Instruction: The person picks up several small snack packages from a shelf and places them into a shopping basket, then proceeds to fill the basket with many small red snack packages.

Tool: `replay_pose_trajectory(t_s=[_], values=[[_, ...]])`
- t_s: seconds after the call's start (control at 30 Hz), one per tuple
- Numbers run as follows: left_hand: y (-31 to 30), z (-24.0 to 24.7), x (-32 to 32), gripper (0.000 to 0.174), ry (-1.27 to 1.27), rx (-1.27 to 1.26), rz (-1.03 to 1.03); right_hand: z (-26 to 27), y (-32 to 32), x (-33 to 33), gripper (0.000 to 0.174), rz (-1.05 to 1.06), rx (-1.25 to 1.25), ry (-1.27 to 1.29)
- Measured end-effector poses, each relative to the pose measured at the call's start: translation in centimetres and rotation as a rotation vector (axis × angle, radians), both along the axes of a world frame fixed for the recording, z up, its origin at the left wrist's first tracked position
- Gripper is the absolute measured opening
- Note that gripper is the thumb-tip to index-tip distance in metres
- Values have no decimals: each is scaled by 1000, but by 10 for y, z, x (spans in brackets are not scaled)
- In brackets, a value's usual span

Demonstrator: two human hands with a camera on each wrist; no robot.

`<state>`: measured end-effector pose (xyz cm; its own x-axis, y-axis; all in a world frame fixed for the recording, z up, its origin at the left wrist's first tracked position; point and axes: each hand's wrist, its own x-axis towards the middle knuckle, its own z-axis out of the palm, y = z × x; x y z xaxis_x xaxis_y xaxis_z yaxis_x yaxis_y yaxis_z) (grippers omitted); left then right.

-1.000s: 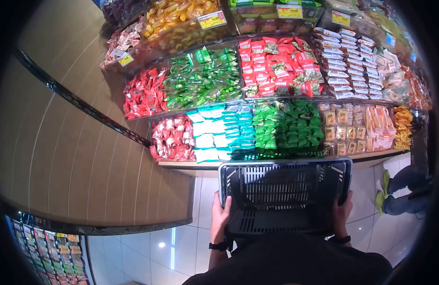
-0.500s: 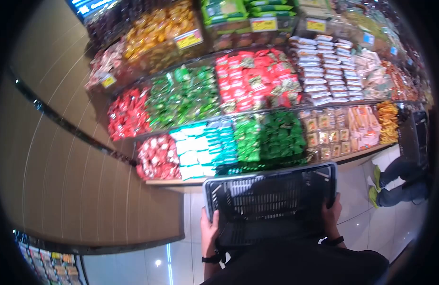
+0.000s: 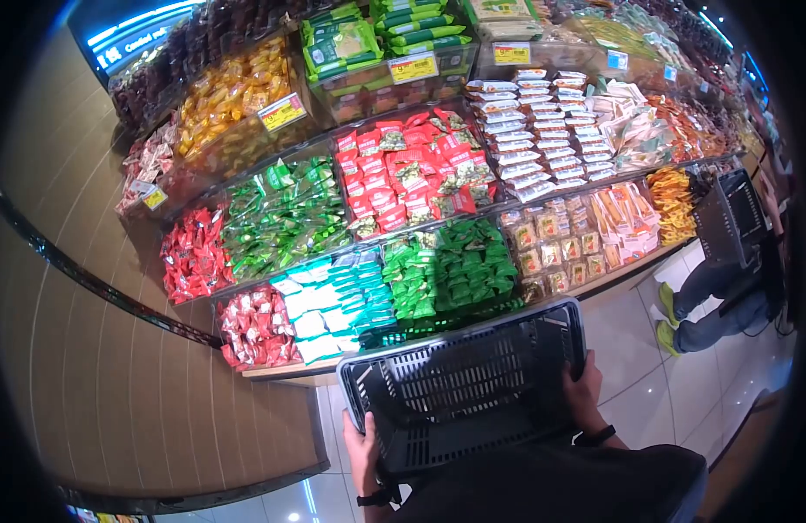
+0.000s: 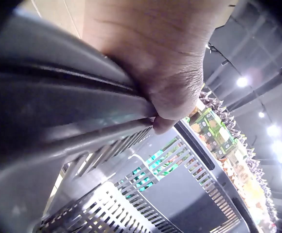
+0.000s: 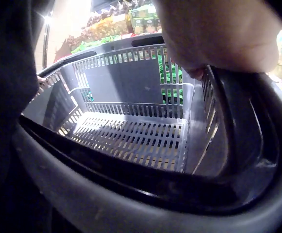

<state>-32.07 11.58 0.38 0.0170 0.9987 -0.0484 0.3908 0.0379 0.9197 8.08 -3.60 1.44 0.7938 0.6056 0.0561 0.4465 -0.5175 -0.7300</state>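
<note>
A black shopping basket (image 3: 460, 370) with slotted walls is held in front of the body, close to the snack display. My left hand (image 3: 361, 449) grips its left side, the thumb over the rim. On the opposite side my right hand (image 3: 583, 392) holds the rim, fingers curled round it. In the left wrist view the left hand (image 4: 155, 63) wraps over the thick rim. The right wrist view shows the right hand (image 5: 218, 39) at the rim and the inside of the basket (image 5: 126, 82), with nothing lying on its slotted floor.
Tiered bins hold red packs (image 3: 412, 170), green packs (image 3: 474, 266), teal-and-white packs (image 3: 320, 301) and white-wrapped bars (image 3: 516, 144), with yellow price tags above. A curved panelled wall (image 3: 115, 349) stands left. At right, a person in green shoes (image 3: 667, 336) stands near another black basket (image 3: 732, 218).
The head view has turned and tilted, so the display slides left and more upper bins show. The basket appears lower left and slanted, both hands still holding it.
</note>
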Motion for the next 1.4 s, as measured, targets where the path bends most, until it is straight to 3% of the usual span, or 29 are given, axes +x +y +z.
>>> replay_pose_trajectory(t_s=[0.2,0.43,0.77,0.83,1.03,1.13,1.2,1.27,1.33,1.4], values=[[1,-9,-4,29,2,8,5,-6,-2,2,26,16,42,-19],[-3,17,7,28,-11,-49,14,-6,-5,4,27,25,12,-18],[-2,0,1,34,-2,-4,1,-3,-2,0,29,16,39,-45],[-2,1,2,27,29,56,5,-4,-4,1,28,14,33,-48],[-1,3,3,28,39,59,-2,-11,-3,4,27,19,61,-42],[-1,3,4,28,47,135,-6,-3,-3,6,35,30,-45,20],[0,6,1,28,32,42,-25,19,12,5,50,136,194,60],[1,-1,1,29,-22,94,-21,34,27,13,65,218,241,-305],[0,-3,-1,29,-5,71,-17,67,56,21,65,292,350,-420],[2,-6,-4,30,11,42,-1,102,95,33,61,413,297,-601]])
